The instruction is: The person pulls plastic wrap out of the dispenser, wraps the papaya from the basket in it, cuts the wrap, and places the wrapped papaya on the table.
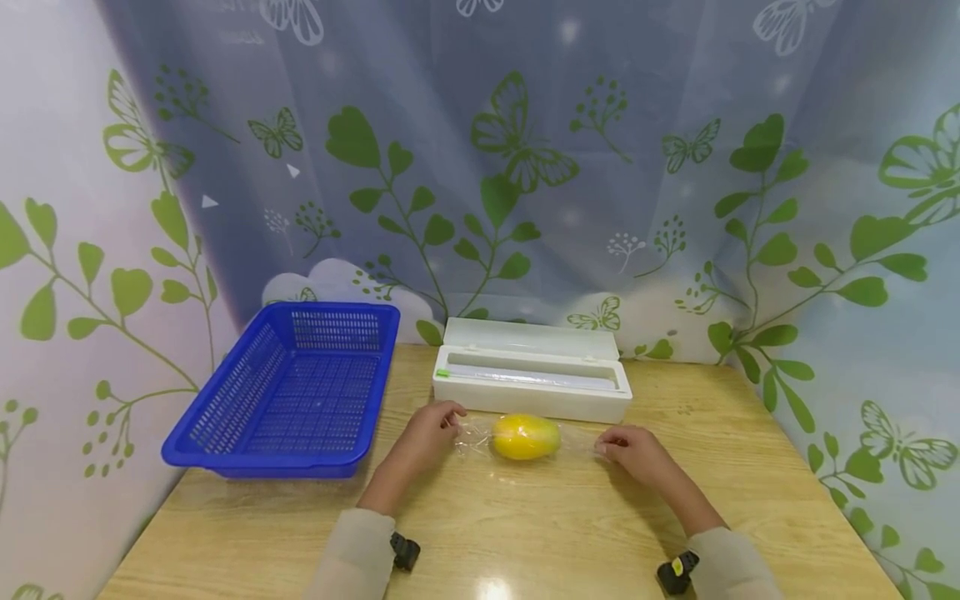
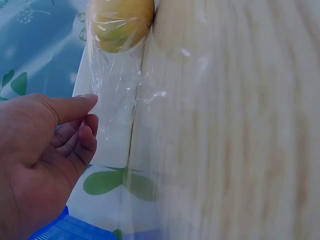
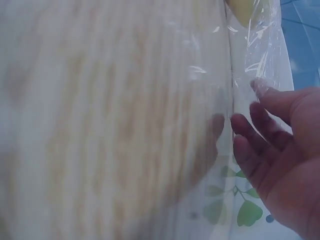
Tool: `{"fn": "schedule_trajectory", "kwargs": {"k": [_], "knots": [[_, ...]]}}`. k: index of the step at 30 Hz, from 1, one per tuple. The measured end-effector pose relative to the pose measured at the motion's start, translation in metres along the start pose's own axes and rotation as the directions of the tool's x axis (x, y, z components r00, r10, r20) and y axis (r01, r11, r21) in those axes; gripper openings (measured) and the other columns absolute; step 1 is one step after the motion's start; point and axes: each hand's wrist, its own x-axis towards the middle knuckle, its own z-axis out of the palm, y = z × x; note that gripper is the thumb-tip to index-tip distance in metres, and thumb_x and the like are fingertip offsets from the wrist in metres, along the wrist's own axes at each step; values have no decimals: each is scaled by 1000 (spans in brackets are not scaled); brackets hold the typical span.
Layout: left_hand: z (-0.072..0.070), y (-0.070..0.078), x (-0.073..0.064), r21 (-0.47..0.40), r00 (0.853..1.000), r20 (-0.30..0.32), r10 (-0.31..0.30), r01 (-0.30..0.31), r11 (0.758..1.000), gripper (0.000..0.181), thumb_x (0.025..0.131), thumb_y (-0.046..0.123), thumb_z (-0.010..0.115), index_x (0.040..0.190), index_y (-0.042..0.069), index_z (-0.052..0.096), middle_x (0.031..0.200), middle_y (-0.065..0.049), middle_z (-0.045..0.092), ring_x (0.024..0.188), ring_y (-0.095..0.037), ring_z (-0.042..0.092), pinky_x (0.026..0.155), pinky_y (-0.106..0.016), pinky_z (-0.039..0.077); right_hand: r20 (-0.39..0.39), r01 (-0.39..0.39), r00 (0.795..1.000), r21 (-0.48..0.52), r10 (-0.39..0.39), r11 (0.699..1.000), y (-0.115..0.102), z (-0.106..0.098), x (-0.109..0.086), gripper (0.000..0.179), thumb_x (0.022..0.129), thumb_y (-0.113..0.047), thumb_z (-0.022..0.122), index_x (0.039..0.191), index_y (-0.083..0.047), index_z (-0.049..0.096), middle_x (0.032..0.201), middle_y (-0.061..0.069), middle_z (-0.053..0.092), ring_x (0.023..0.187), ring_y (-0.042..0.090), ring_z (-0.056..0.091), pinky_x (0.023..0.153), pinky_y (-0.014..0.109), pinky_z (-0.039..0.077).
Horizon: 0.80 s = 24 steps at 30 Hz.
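A yellow mango (image 1: pixel 525 437) with a greenish end lies on the table in front of the white box, wrapped in clear plastic wrap (image 1: pixel 472 439). Loose film stretches out from both ends of the fruit. My left hand (image 1: pixel 431 435) pinches the film at the left end between thumb and fingers, as the left wrist view shows close up. On the other side, my right hand (image 1: pixel 636 452) pinches the film's right end. In the right wrist view the thumb (image 3: pixel 272 100) lies against the shiny film, with the other fingers curled below it.
A white plastic-wrap dispenser (image 1: pixel 532 404) stands behind the mango with its lid raised, a roll inside and a green tab at its left. The blue basket (image 1: pixel 367 450) is at the left. A patterned curtain (image 1: pixel 480 208) hangs behind the wooden table (image 1: pixel 480 517).
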Motion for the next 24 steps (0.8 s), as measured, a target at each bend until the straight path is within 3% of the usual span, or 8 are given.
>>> {"fn": "schedule_trajectory", "kwargs": {"k": [3, 9, 15, 19, 24], "knots": [[-2, 1, -2, 15, 1000, -13, -17, 18, 1000, 18, 92, 2, 68, 109, 6, 71, 91, -4, 64, 83, -16, 59, 77, -34, 52, -29, 16, 999, 10, -15, 1000, -1, 0, 1, 13, 98, -17, 66, 102, -7, 74, 104, 8, 67, 87, 17, 55, 70, 28, 48], [-2, 0, -4, 71, 994, -12, -106, 106, 992, 10, 94, 20, 73, 103, 17, 76, 108, -1, 56, 90, -17, 55, 80, -36, 49, -26, 62, 998, 113, -59, 992, -3, 0, 0, 30, 101, -16, 62, 125, 0, 68, 122, 19, 70, 103, 23, 67, 76, 23, 54], [-2, 5, -6, 214, 998, 41, -49, 39, 976, 18, 86, 29, 80, 101, 19, 78, 120, -5, 62, 112, -29, 57, 90, -48, 51, -3, 77, 997, 199, -78, 977, -5, -2, -2, 36, 107, -19, 51, 127, 7, 64, 98, 19, 68, 82, 18, 60, 68, 29, 52], [1, 8, -8, 301, 996, 86, -9, -17, 953, 24, 83, 28, 83, 104, 18, 78, 127, -6, 67, 119, -34, 55, 90, -52, 52, 27, 111, 993, 125, -115, 986, -5, -2, -1, 37, 105, -26, 54, 126, 3, 66, 96, 9, 61, 82, 13, 52, 69, 27, 47], [4, 11, -7, 349, 991, 127, -30, -16, 937, 25, 81, 22, 84, 104, 17, 77, 108, -1, 73, 107, -28, 58, 87, -49, 52, 106, 224, 971, -82, -215, 971, -4, 2, 2, 33, 100, -19, 64, 125, 2, 68, 106, 6, 57, 88, 13, 51, 71, 27, 45]]}}
